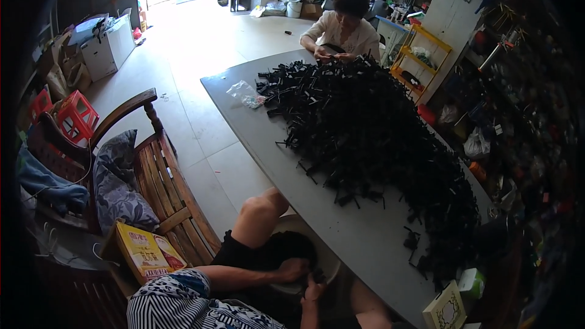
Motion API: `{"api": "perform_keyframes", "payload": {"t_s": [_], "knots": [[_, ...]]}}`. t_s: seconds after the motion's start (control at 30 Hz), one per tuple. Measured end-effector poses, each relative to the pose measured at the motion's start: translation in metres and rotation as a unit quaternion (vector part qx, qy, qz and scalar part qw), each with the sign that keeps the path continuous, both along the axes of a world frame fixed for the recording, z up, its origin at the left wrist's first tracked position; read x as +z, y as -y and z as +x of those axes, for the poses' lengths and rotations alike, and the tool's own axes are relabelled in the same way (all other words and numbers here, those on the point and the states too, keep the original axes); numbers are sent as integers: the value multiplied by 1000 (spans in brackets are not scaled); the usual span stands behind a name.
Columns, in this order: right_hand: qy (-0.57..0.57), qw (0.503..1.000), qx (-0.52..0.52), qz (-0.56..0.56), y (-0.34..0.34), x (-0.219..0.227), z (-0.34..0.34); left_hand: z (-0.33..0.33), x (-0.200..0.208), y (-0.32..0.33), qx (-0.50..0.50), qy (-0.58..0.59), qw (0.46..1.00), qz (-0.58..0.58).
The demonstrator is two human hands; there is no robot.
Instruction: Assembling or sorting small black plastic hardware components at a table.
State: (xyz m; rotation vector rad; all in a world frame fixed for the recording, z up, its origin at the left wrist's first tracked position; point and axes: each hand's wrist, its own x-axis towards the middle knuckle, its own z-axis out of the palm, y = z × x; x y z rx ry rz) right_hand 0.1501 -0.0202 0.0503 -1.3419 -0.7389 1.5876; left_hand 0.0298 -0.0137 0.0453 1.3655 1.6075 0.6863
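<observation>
Over a pale tub (333,263) between my knees, my two hands are close together. My left hand (294,270) is closed, its fingers curled in; whatever it grips is hidden. Beside it, my right hand (314,290) pinches a small black part (318,275), too dark to make out in detail. Dark matter fills much of the tub. Above and to the right, a large heap of small black parts (365,128), some with thin stick-like ends, spreads across the grey table (268,161).
Across the table a person (347,27) works with both hands by the heap. A clear plastic bag (245,94) lies near the table's left edge. Boxes (445,307) stand at its near right corner. Left of me are a wooden bench (173,176) and a yellow carton (146,250).
</observation>
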Motion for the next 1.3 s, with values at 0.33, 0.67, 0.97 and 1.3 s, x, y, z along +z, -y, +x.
{"api": "perform_keyframes", "payload": {"t_s": [0.33, 0.67, 0.97, 1.3], "knots": [[12, 987, 91, -133, -5, -14, 14, -22, 2, -14, -41, -103, 986, 121], [-135, 959, 178, -172, -5, -12, 23, -21, -1, -10, -96, 178, 979, 35], [-188, 965, 19, -184, -4, -31, 15, -19, 10, -9, 24, 80, 986, 146], [-243, 967, 1, -75, -4, -21, 22, -23, 11, -13, 147, 413, 893, -100]]}}
